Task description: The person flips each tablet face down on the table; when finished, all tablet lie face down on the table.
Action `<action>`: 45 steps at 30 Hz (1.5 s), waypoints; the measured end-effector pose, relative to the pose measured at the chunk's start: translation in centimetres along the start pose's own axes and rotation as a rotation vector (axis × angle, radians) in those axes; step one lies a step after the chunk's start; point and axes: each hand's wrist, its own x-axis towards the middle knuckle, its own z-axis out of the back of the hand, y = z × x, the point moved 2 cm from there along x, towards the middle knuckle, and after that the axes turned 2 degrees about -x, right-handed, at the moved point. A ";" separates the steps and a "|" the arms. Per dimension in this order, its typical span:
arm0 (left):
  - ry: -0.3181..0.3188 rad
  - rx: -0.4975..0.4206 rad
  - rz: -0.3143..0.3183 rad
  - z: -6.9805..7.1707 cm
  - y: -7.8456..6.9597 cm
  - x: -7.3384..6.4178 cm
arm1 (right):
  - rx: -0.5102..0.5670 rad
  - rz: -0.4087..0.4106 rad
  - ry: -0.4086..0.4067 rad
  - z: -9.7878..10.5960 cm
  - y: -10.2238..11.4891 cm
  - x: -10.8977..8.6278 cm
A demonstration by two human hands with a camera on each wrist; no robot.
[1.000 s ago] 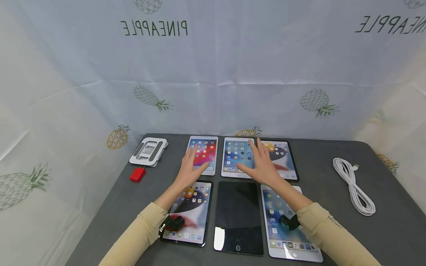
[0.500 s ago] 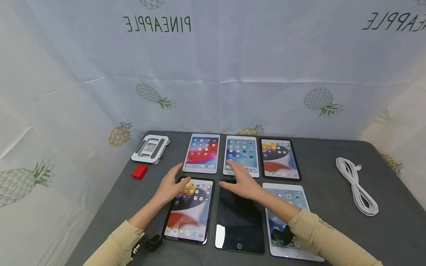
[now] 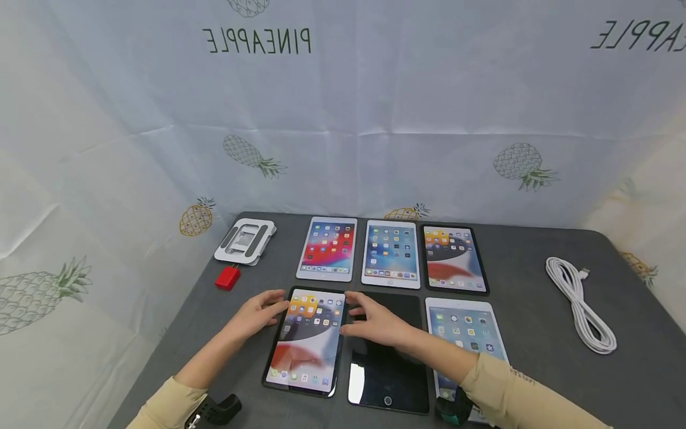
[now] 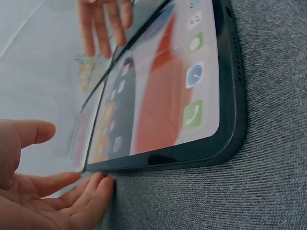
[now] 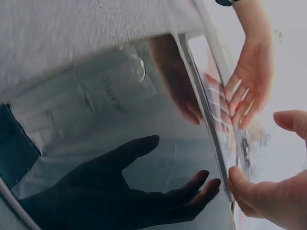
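Observation:
A black-framed tablet (image 3: 305,339), its screen lit with app icons, lies flat at the front left. At its left edge is my left hand (image 3: 257,313); in the left wrist view those fingers (image 4: 98,191) reach the tablet's side while the thumb stays raised off it. My right hand (image 3: 380,325) is at the opposite long edge, above the dark-screened tablet (image 3: 388,375). In the right wrist view the right fingers (image 5: 244,189) meet the lit tablet's side, with the thumb apart from it. Neither hand has fingers curled round the tablet.
Three lit tablets stand in a back row: white (image 3: 327,250), white (image 3: 391,253), and black-framed (image 3: 455,259). Another white tablet (image 3: 466,325) lies front right, partly under my right forearm. A folded stand (image 3: 245,241) and red plug (image 3: 227,277) are left; a coiled white cable (image 3: 581,304) is right.
Both hands have come back from over the back-row tablets towards me. They now flank the front-left tablet, the left hand moving left and down, the right hand also left and down.

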 end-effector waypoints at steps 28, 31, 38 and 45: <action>0.079 -0.100 0.121 0.3 0.6 1.0 | 0.266 -0.149 0.007 -1.9 -0.5 -0.8; 0.073 -0.096 0.100 0.3 0.7 1.2 | 0.273 -0.154 0.010 -2.0 -0.4 -0.9; -0.001 -0.087 0.088 -0.1 1.0 1.1 | 0.301 -0.161 -0.001 -2.2 -0.6 -0.8; -0.052 -0.202 0.041 -0.1 0.3 0.8 | 0.335 -0.152 -0.035 -2.3 -0.5 -0.3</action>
